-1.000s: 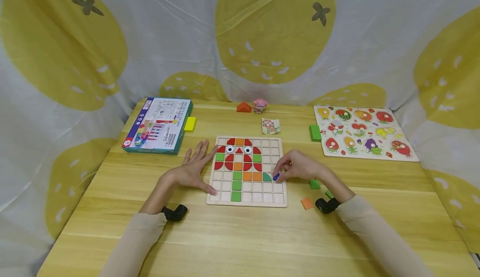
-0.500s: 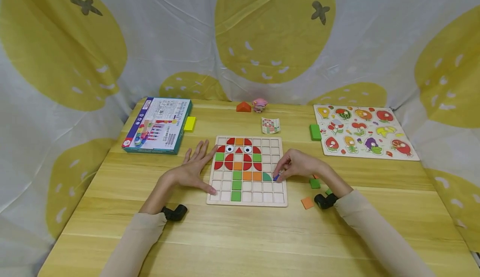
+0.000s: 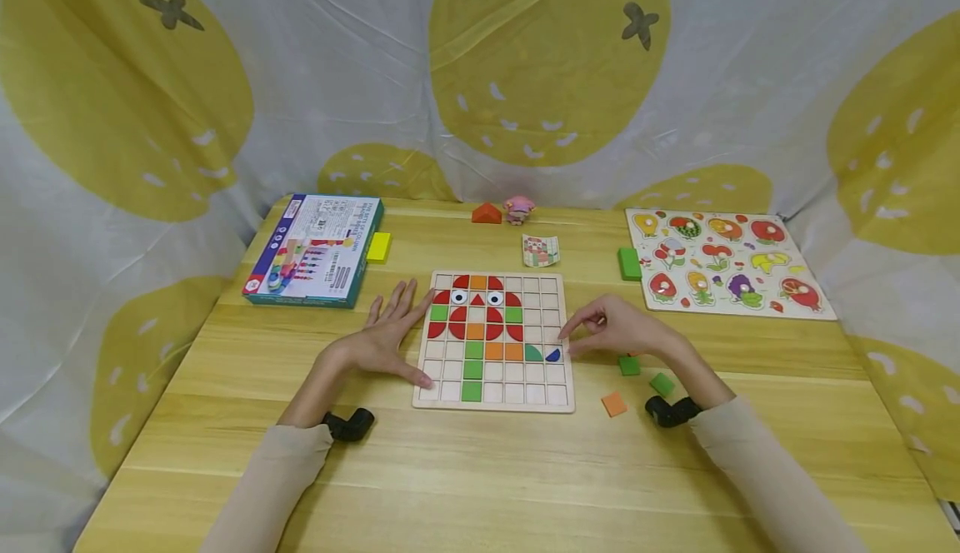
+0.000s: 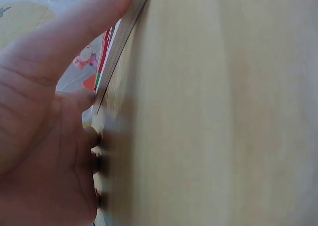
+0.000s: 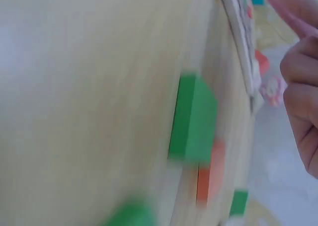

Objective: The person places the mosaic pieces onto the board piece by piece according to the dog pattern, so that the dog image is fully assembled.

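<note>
A wooden grid board [image 3: 494, 407] lies mid-table, with red, orange and green tiles and two eye tiles set in it. My left hand [image 3: 384, 341] is spread at its left side, thumb and index fingertip resting on the frame. At the right edge my right hand [image 3: 615, 326] hovers with thumb and index finger parted and nothing between them. Just left of those fingertips a dark blue piece [image 3: 552, 356] sits in a cell, beside a teal quarter-round tile [image 3: 533, 353]. In the right wrist view the right hand [image 5: 303, 82] is partly cut off.
Loose green tiles [image 3: 662, 384] and an orange tile [image 3: 614, 405] lie right of the board. Behind it are a small picture card [image 3: 541, 251], a pink figurine [image 3: 519, 210] and a red block [image 3: 487, 213]. A boxed set [image 3: 313, 251] stands left, a fruit puzzle [image 3: 731, 264] right.
My right hand has let go of the blue piece, now in its cell, and moved slightly right with its fingers parted. The left hand has stayed in place.
</note>
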The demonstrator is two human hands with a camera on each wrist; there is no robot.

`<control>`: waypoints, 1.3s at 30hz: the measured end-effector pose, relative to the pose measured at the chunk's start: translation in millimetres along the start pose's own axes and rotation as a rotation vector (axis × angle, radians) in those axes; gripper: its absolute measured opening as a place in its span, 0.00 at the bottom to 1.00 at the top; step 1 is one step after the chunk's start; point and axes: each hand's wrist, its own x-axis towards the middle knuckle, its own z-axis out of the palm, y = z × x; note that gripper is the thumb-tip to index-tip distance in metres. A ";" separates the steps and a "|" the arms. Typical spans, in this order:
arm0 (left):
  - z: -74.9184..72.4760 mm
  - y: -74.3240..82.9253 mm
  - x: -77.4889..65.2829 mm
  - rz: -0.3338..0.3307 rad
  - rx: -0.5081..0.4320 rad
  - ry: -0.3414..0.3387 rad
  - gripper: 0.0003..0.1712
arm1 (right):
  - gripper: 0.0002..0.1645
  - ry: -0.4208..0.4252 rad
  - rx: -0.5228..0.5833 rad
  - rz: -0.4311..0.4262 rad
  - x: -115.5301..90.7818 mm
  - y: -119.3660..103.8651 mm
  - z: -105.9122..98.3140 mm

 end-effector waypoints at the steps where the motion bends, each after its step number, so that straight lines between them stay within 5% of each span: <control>1: 0.0 0.0 0.2 0.000 0.001 -0.001 0.78 | 0.12 0.034 -0.004 0.010 -7.7 2.7 -2.8; 7: -1.7 1.6 0.0 -0.003 -0.002 -0.006 0.78 | 0.17 0.177 -0.013 0.067 -55.7 22.1 -6.6; 14: -2.7 2.2 -0.8 -0.005 -0.008 -0.005 0.78 | 0.22 -0.024 0.157 0.094 -82.9 27.1 20.0; 20: -2.4 2.3 -0.2 0.003 -0.010 -0.007 0.78 | 0.19 -0.019 0.157 0.121 -85.0 22.2 31.2; 27: -1.3 0.8 0.2 -0.003 0.001 -0.006 0.78 | 0.17 0.054 0.000 0.124 -77.3 12.5 33.5; 39: -0.6 -0.1 -0.2 -0.001 0.007 0.001 0.78 | 0.15 0.245 0.082 0.213 -5.8 -46.8 76.9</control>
